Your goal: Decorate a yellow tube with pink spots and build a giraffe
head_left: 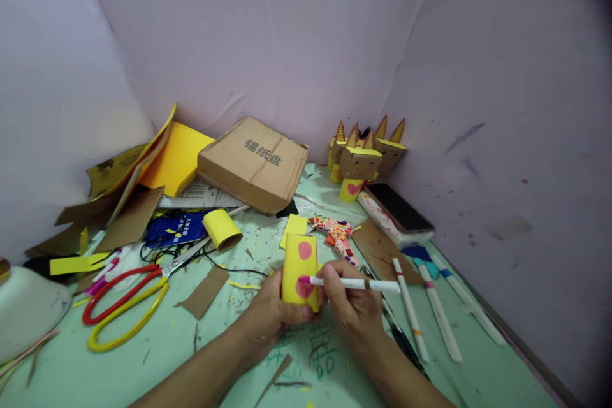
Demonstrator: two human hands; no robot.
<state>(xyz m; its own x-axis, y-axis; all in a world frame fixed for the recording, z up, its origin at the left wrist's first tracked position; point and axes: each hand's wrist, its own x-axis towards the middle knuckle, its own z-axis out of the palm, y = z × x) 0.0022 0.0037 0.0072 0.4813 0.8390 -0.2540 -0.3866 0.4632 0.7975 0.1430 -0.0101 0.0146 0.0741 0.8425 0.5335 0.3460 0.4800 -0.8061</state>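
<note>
- You're apparently colouring the lower pink patch (304, 291).
- Your left hand (270, 309) has fingers clamped on the yellow tube (300, 266), right hand (354, 307) on the marker (352, 282).
- Next likely needs steady strokes.

Pale left wall (48, 57), lilac-grey back wall (248, 32) with faint creases, right wall (507, 102) of similar tint bearing a purple smear (466, 137), a dull greyish patch (509, 227) and scattered specks (524, 181), pale green tabletop (76, 370) below marked with scuffs, soft diffuse light, upper right corner dark
</note>
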